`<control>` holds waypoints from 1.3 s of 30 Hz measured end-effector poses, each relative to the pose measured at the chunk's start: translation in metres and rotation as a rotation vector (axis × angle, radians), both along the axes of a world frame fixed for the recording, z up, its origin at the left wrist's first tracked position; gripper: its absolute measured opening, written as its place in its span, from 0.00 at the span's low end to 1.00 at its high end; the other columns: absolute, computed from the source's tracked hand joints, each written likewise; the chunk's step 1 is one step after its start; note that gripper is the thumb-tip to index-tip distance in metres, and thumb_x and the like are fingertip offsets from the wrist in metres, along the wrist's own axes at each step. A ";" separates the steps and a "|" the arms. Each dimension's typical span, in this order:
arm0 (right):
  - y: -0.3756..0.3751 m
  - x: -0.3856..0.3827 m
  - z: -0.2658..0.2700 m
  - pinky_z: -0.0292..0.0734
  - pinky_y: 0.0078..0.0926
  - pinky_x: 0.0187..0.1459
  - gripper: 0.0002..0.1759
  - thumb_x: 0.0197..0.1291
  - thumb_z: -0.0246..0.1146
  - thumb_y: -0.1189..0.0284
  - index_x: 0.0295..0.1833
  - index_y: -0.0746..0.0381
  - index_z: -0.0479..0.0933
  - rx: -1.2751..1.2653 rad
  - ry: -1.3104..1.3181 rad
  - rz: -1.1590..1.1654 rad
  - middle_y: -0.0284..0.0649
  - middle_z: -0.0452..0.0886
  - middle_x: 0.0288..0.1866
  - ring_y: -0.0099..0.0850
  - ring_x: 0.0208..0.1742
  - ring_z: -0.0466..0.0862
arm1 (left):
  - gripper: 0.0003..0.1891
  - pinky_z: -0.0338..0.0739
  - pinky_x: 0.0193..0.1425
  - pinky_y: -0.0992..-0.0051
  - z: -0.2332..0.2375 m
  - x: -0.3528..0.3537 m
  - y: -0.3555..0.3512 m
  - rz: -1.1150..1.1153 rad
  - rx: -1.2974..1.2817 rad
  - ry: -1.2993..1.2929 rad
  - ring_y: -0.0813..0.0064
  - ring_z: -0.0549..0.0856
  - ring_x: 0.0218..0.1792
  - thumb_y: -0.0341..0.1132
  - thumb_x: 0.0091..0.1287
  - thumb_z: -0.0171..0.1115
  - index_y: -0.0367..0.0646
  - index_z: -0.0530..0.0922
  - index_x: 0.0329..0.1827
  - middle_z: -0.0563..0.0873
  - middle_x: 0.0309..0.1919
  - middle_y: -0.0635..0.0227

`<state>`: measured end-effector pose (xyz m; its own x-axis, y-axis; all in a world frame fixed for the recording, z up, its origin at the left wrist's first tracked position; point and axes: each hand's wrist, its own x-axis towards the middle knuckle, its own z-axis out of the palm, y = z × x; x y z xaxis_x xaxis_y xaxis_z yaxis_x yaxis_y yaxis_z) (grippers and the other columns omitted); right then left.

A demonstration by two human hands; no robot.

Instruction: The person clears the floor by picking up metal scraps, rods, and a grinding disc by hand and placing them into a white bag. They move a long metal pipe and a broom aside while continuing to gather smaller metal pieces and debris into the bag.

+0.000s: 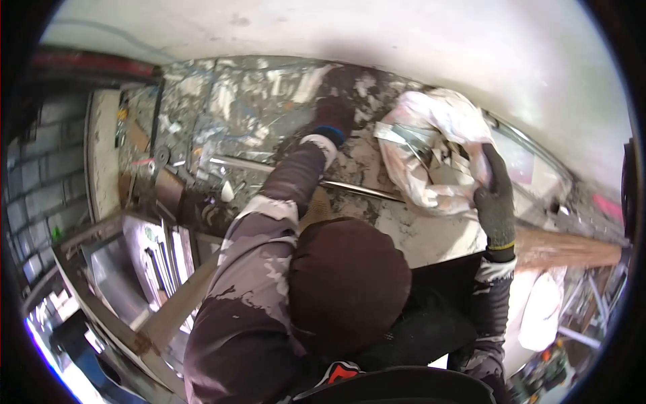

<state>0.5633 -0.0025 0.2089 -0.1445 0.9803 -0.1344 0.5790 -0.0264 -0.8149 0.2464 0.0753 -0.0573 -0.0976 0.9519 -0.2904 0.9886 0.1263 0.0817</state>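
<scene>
My right hand point(496, 202), in a dark grey glove with a yellow cuff edge, grips the right rim of a whitish plastic bag point(410, 182). The bag's mouth is open, and broken flat pieces point(449, 167) and a pale strip show inside. My left hand point(334, 116), in a dark glove with a blue cuff band, reaches forward over the littered surface near the pale wall. Its fingers blend into dark dirt and shadow, so I cannot make out whether it holds anything.
Scraps and dust cover the worktop point(410, 232). A metal rod point(363, 191) lies across it, passing under my left arm. At left are a small disc point(161, 156) and a wooden frame point(101, 236). A wooden beam point(565, 248) is at right. A dark cap point(350, 283) fills the lower middle.
</scene>
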 end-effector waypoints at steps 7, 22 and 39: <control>0.001 -0.009 0.003 0.60 0.30 0.76 0.45 0.45 0.49 0.87 0.77 0.65 0.65 -0.135 0.050 -0.100 0.48 0.71 0.75 0.36 0.77 0.69 | 0.14 0.84 0.54 0.55 0.037 0.013 -0.002 0.121 -0.007 -0.026 0.49 0.88 0.53 0.34 0.71 0.55 0.36 0.86 0.50 0.87 0.52 0.46; 0.004 -0.001 -0.005 0.81 0.21 0.52 0.47 0.44 0.48 0.88 0.78 0.63 0.64 -0.081 0.019 -0.030 0.47 0.70 0.77 0.30 0.67 0.78 | 0.18 0.81 0.60 0.56 0.016 -0.019 -0.020 -0.109 0.141 -0.184 0.53 0.85 0.57 0.28 0.68 0.58 0.49 0.81 0.60 0.85 0.55 0.52; 0.028 -0.041 0.035 0.69 0.17 0.34 0.38 0.49 0.48 0.82 0.72 0.69 0.73 0.018 -0.233 0.111 0.40 0.82 0.54 0.19 0.32 0.72 | 0.08 0.80 0.51 0.62 0.068 -0.139 -0.203 0.732 0.691 -0.784 0.57 0.89 0.44 0.31 0.68 0.59 0.37 0.83 0.41 0.89 0.38 0.54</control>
